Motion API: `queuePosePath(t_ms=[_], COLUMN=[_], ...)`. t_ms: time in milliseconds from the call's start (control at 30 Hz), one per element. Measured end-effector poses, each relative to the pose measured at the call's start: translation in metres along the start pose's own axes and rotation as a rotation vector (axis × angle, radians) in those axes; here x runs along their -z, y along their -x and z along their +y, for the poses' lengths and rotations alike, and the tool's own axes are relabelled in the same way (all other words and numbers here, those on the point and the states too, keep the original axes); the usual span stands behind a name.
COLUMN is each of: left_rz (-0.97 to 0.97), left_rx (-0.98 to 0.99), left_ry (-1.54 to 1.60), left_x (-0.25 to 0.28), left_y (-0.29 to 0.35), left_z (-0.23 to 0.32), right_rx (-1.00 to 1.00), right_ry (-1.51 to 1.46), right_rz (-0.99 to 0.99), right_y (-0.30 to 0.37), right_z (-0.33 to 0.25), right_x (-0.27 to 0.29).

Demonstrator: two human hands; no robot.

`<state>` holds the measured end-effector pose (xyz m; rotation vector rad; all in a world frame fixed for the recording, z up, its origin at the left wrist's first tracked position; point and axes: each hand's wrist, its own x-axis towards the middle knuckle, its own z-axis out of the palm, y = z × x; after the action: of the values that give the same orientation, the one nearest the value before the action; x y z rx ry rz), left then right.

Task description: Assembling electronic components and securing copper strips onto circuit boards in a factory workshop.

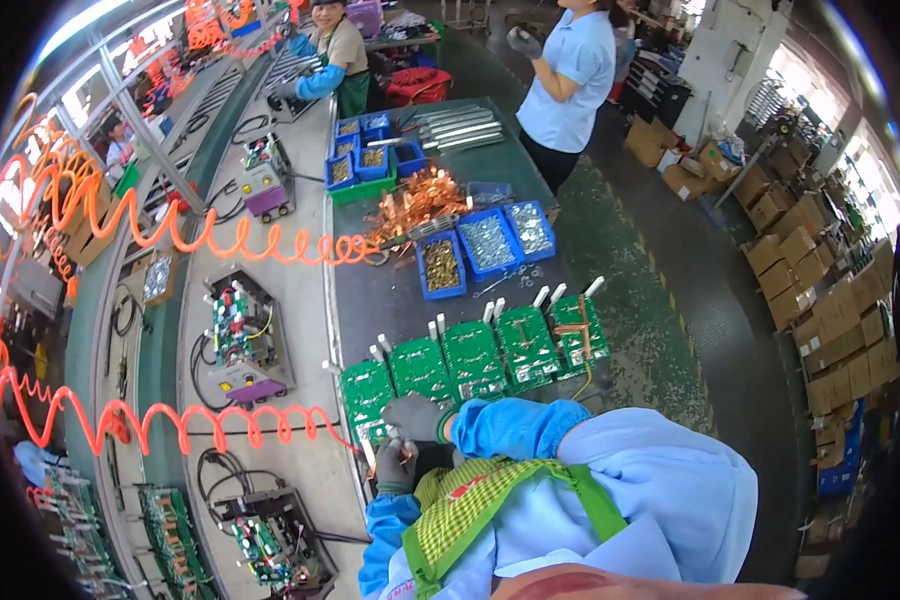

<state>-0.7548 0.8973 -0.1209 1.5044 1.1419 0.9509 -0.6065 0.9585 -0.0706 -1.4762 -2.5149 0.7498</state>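
Note:
My left hand (396, 466), in a grey glove, is closed near the table's left edge, its fingers curled around something too small to make out. Just above it, my right hand (416, 417), also grey-gloved, is curled with the fingertips pointing toward the left hand; what it pinches is hidden. Both are beside the lower end of the leftmost green circuit board (367, 392). More green boards, like the middle one (473, 360), lie in a row to the right, with white posts at their far ends. Copper strips (576, 328) rest on the rightmost board.
Blue bins of brass and silver hardware (439, 268) and a heap of copper parts (425, 203) stand farther back. Orange coiled hoses (220, 425) cross from the left, over a conveyor line carrying open electronic units (245, 335). A co-worker (570, 75) stands beyond the table.

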Motion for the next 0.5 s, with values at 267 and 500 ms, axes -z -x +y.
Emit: queuePosePath(t_ms=[267, 500], left_rz=[0.036, -0.027], left_rx=[0.324, -0.009], left_ry=[0.578, -0.189], left_x=[-0.004, -0.003], left_y=[0.000, -0.007], left_z=[-0.036, -0.017], right_rx=[0.111, 0.077], right_ry=[-0.087, -0.090], right_rz=[0.160, 0.241], right_y=[0.011, 0.015], right_z=[0.009, 0.011], right_x=[-0.006, -0.001])
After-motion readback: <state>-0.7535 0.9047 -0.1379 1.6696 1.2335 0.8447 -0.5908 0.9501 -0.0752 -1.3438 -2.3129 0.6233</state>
